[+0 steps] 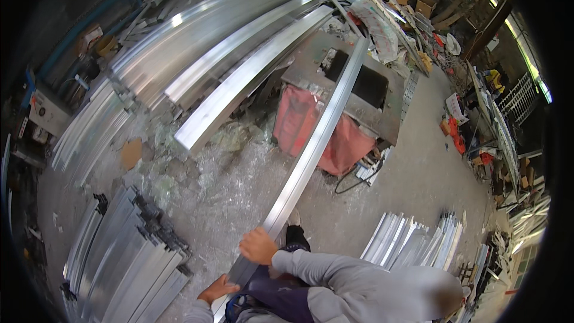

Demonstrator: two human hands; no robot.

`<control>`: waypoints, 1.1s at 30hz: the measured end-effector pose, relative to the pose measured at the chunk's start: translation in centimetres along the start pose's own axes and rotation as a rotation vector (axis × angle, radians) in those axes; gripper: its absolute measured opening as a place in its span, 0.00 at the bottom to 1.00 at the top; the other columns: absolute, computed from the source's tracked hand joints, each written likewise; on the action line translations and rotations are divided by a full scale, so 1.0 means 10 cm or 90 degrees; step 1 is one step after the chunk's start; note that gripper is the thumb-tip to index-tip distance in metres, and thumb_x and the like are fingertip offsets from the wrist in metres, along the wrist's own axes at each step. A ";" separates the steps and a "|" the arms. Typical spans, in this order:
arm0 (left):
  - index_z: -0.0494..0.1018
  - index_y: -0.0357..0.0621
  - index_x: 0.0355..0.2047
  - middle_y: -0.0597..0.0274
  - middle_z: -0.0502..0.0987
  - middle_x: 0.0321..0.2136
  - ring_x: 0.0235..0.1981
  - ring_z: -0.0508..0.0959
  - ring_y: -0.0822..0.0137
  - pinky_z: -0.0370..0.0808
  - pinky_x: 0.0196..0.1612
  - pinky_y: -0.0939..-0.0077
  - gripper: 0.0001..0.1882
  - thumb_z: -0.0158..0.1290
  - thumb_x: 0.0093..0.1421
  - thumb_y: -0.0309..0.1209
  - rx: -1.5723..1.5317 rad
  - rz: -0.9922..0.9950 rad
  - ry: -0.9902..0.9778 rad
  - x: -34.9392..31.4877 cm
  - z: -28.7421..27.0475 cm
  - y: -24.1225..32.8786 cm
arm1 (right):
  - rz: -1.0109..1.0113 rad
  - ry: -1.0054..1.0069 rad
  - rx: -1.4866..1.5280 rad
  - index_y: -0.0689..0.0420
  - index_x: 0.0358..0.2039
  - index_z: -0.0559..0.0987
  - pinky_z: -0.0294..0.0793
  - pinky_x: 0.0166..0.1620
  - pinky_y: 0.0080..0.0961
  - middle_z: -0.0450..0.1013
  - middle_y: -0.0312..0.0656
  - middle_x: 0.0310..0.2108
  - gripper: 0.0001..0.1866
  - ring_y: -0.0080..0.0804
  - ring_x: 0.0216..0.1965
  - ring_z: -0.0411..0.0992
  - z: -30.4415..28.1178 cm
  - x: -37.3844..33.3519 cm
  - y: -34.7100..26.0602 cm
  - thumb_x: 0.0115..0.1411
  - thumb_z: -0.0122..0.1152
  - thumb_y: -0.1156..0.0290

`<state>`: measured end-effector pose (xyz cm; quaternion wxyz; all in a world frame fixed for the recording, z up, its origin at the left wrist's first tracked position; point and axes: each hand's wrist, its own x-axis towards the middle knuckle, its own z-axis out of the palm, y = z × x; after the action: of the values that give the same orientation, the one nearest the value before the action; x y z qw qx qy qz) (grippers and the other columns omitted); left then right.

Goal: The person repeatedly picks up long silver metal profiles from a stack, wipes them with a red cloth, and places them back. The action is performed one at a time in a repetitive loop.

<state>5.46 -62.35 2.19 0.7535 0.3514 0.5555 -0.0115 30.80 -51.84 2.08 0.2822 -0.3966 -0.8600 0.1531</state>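
Note:
A long silvery aluminium profile (311,158) runs from my body up over a worn metal bench (390,128). Its far part crosses a dark rectangular opening in the bench top. My right hand (258,246) is wrapped over the profile from above, with the grey sleeve reaching in from the right. Lower down, my left hand (218,289) grips the near part at its left edge; some of its fingers are hidden. Red cloth (297,116) hangs down the front of the bench.
Wide stacked profiles (209,42) lie at the upper left, one light bar (257,75) jutting toward me. Bundled profiles (128,263) stand at the lower left, more (412,240) at the lower right. Plastic film and a cardboard scrap (131,154) litter the floor. Mixed scrap lines the right wall.

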 end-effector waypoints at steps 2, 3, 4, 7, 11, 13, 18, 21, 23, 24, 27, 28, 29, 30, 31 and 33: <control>0.66 0.35 0.51 0.56 0.75 0.40 0.43 0.73 0.66 0.70 0.48 0.71 0.34 0.65 0.52 0.45 -0.006 0.022 0.063 -0.61 -0.06 -0.65 | -0.052 -0.006 0.055 0.53 0.26 0.75 0.64 0.41 0.36 0.66 0.39 0.27 0.08 0.38 0.34 0.67 0.28 -0.18 -0.66 0.56 0.59 0.62; 0.66 0.36 0.48 0.57 0.75 0.37 0.40 0.73 0.66 0.70 0.46 0.71 0.32 0.65 0.52 0.44 0.009 0.018 0.086 -0.82 -0.12 -1.03 | -0.084 -0.050 0.094 0.53 0.29 0.75 0.64 0.42 0.36 0.66 0.39 0.28 0.08 0.38 0.34 0.67 0.37 -0.23 -0.93 0.56 0.59 0.62; 0.67 0.37 0.45 0.58 0.75 0.34 0.38 0.73 0.67 0.71 0.43 0.70 0.30 0.66 0.51 0.44 0.063 -0.026 0.086 -0.90 -0.18 -1.40 | -0.119 -0.096 0.132 0.53 0.31 0.76 0.64 0.43 0.36 0.66 0.39 0.28 0.09 0.38 0.35 0.67 0.43 -0.26 -1.19 0.57 0.59 0.62; 0.68 0.38 0.39 0.59 0.74 0.29 0.33 0.73 0.67 0.71 0.38 0.68 0.28 0.67 0.50 0.44 0.171 -0.108 0.077 -1.11 -0.29 -1.97 | -0.234 -0.188 0.193 0.53 0.40 0.75 0.65 0.46 0.36 0.70 0.38 0.32 0.16 0.39 0.40 0.70 0.60 -0.36 -1.44 0.54 0.63 0.59; 0.68 0.38 0.35 0.58 0.72 0.26 0.30 0.72 0.66 0.70 0.35 0.66 0.27 0.68 0.49 0.45 0.171 -0.081 0.131 -1.24 -0.20 -2.01 | -0.279 -0.499 0.166 0.52 0.50 0.72 0.67 0.50 0.40 0.75 0.42 0.40 0.36 0.43 0.50 0.72 0.49 -0.17 -1.23 0.41 0.73 0.53; 0.68 0.39 0.32 0.58 0.71 0.24 0.29 0.72 0.65 0.70 0.33 0.65 0.26 0.68 0.48 0.46 0.171 -0.029 0.154 -1.07 -0.14 -1.89 | -0.213 -0.828 -0.037 0.53 0.53 0.72 0.68 0.51 0.43 0.77 0.45 0.41 0.45 0.47 0.49 0.74 0.34 0.29 -0.90 0.31 0.79 0.53; 0.68 0.38 0.25 0.51 0.70 0.20 0.25 0.73 0.51 0.68 0.29 0.59 0.27 0.69 0.44 0.48 0.272 0.190 0.368 -0.24 0.19 -0.79 | -0.184 -0.937 -0.053 0.54 0.33 0.81 0.77 0.42 0.43 0.80 0.47 0.38 0.25 0.46 0.43 0.78 -0.31 0.82 0.35 0.31 0.79 0.65; 0.72 0.36 0.27 0.46 0.74 0.26 0.33 0.75 0.44 0.72 0.35 0.55 0.29 0.68 0.42 0.51 0.437 0.248 0.579 0.19 0.61 0.48 | -0.152 -0.593 -0.153 0.49 0.41 0.78 0.75 0.46 0.42 0.77 0.43 0.39 0.27 0.46 0.44 0.76 -0.85 0.80 1.40 0.35 0.75 0.69; 0.74 0.34 0.35 0.45 0.76 0.33 0.39 0.76 0.44 0.72 0.44 0.53 0.33 0.67 0.41 0.52 0.489 0.309 0.579 0.54 0.80 1.27 | -0.205 -0.423 -0.205 0.48 0.43 0.75 0.71 0.49 0.38 0.73 0.40 0.39 0.24 0.43 0.45 0.73 -1.43 0.87 2.10 0.41 0.68 0.71; 0.73 0.32 0.39 0.44 0.76 0.34 0.40 0.76 0.45 0.73 0.45 0.56 0.36 0.68 0.41 0.52 0.481 0.351 0.552 0.71 0.86 1.68 | -0.198 -0.444 -0.262 0.49 0.42 0.75 0.70 0.49 0.38 0.73 0.40 0.40 0.23 0.42 0.47 0.72 -1.74 0.98 2.38 0.43 0.67 0.71; 0.71 0.30 0.48 0.44 0.76 0.41 0.43 0.78 0.50 0.73 0.49 0.62 0.42 0.66 0.44 0.55 0.299 0.479 0.384 1.43 0.86 2.47 | -0.253 -0.320 -0.325 0.52 0.37 0.74 0.68 0.51 0.37 0.71 0.40 0.36 0.12 0.40 0.42 0.70 -2.37 1.12 3.23 0.52 0.60 0.67; 0.71 0.29 0.49 0.42 0.76 0.43 0.45 0.77 0.49 0.73 0.50 0.62 0.43 0.66 0.45 0.56 0.239 0.385 0.315 1.61 0.83 2.73 | -0.260 -0.335 -0.374 0.53 0.36 0.73 0.68 0.52 0.38 0.71 0.41 0.35 0.09 0.40 0.43 0.70 -2.55 1.24 3.38 0.53 0.58 0.68; 0.70 0.29 0.50 0.41 0.76 0.46 0.47 0.77 0.48 0.72 0.51 0.63 0.45 0.65 0.45 0.57 0.178 0.292 0.239 1.77 0.85 3.03 | -0.251 -0.278 -0.360 0.53 0.35 0.73 0.67 0.53 0.38 0.71 0.40 0.35 0.08 0.40 0.43 0.70 -2.69 1.26 3.58 0.53 0.56 0.69; 0.70 0.29 0.51 0.39 0.76 0.48 0.49 0.77 0.47 0.72 0.53 0.63 0.46 0.65 0.45 0.59 0.116 0.199 0.165 1.88 0.86 3.30 | -0.239 -0.240 -0.404 0.49 0.37 0.75 0.67 0.53 0.33 0.72 0.38 0.37 0.11 0.38 0.45 0.70 -2.82 1.30 3.76 0.51 0.60 0.72; 0.70 0.28 0.50 0.38 0.76 0.48 0.49 0.77 0.48 0.72 0.52 0.63 0.46 0.64 0.45 0.59 0.142 0.204 0.161 2.01 0.92 3.53 | -0.205 -0.242 -0.404 0.49 0.37 0.75 0.67 0.53 0.33 0.72 0.38 0.38 0.11 0.38 0.45 0.70 -2.95 1.28 3.95 0.51 0.60 0.72; 0.71 0.28 0.49 0.37 0.76 0.47 0.48 0.78 0.48 0.73 0.50 0.64 0.46 0.63 0.46 0.61 0.194 0.216 0.162 2.18 0.95 3.85 | -0.142 -0.244 -0.439 0.50 0.37 0.75 0.67 0.53 0.32 0.71 0.37 0.38 0.11 0.38 0.44 0.70 -3.12 1.34 4.14 0.50 0.60 0.73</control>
<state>37.38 -30.38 4.92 0.6073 0.5476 0.5706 0.0758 67.34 -13.84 11.57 -0.0176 -0.3365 -0.9357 -0.1043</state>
